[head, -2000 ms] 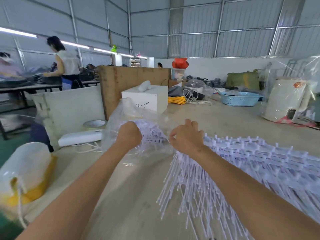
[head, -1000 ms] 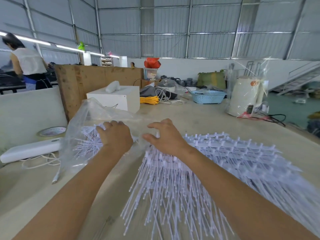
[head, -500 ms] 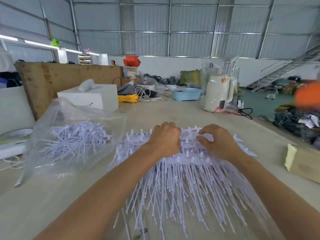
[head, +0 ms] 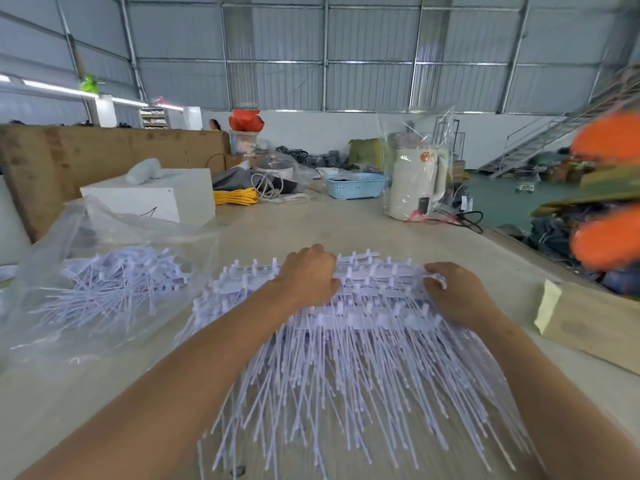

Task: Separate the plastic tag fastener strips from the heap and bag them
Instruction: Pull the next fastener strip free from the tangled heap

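Note:
A wide heap of white plastic tag fastener strips [head: 363, 358] lies on the table in front of me, its long thin tails fanning toward me. My left hand [head: 306, 273] rests on the far bars of the heap with its fingers curled into the strips. At the heap's right end my right hand [head: 457, 292] pinches the end of a strip between fingers and thumb. To the left, a clear plastic bag [head: 104, 271] lies on the table with a bundle of strips [head: 117, 285] inside it.
A white box [head: 156, 199] stands behind the bag, next to a wooden board [head: 104, 157]. Farther back are yellow cord [head: 235, 195], a blue basket [head: 355, 185] and a wrapped white appliance [head: 415, 181]. A cardboard box [head: 595, 323] lies at the right table edge.
Both hands left the bag on the left and moved right onto the heap. The view swung right, and the bag with its strips now lies alone on the table.

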Demonstrator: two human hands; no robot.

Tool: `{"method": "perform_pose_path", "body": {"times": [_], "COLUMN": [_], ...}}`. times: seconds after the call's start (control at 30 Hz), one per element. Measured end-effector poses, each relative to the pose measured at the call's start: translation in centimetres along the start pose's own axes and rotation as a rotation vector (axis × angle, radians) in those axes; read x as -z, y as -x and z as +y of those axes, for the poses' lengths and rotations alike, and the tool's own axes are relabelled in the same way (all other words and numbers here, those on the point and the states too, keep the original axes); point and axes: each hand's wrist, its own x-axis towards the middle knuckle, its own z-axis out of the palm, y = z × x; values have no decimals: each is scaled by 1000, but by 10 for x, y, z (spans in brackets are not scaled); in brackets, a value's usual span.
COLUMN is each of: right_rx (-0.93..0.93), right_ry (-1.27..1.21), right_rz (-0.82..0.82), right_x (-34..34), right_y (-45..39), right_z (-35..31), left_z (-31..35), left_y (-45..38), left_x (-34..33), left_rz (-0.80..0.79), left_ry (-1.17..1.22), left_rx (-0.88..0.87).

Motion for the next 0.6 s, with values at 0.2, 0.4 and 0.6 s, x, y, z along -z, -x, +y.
{"method": "perform_pose_path", "body": {"times": [0.2,0.4,0.6], "right_rx": [39,8,103], "right_ry": [-84,-286,-331], "right_rz": [99,-39,-38], "right_x": [1,10,12], "right_y": [2,2,9], "right_z": [2,-5,-15], "left_z": [-1,-5,-19], "left_y": [3,19,35], "left_x": [29,81,97], "left_rz": [66,152,13], "left_ry": [79,148,227], "left_rx": [-87,-139,-164]}}
